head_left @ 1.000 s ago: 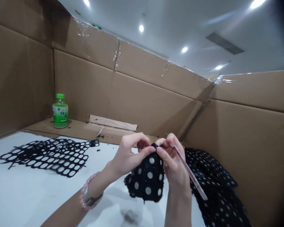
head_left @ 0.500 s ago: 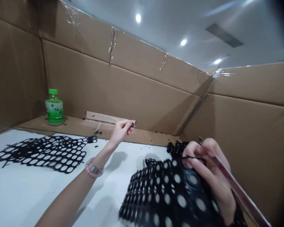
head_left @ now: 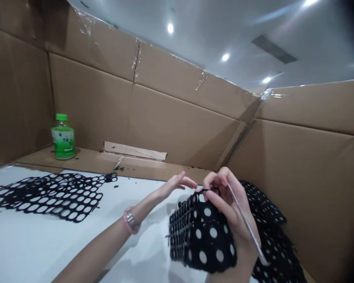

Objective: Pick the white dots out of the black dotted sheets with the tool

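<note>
My right hand (head_left: pixel 227 196) pinches the top edge of a black sheet with round holes (head_left: pixel 208 236), which hangs below the fingers. A thin metal tool (head_left: pixel 247 224) lies across the same hand and slants down to the right. Just left of the sheet's top edge, my left hand (head_left: pixel 177 185) has its fingers apart and nothing in them; a bracelet is on the wrist. Behind my right hand, more black perforated sheets (head_left: pixel 271 232) are heaped.
On the white table (head_left: pixel 41 243), a black net of rings (head_left: pixel 73 196) is spread at the left. A green bottle (head_left: pixel 63 139) stands behind it. Cardboard walls (head_left: pixel 177 118) surround the table, with a cardboard strip (head_left: pixel 135 151) and black scraps along the back.
My left hand has moved right and opened; the small dark piece it pinched is gone from it. My right hand has shifted left with the sheet and tool, and more of the heap shows.
</note>
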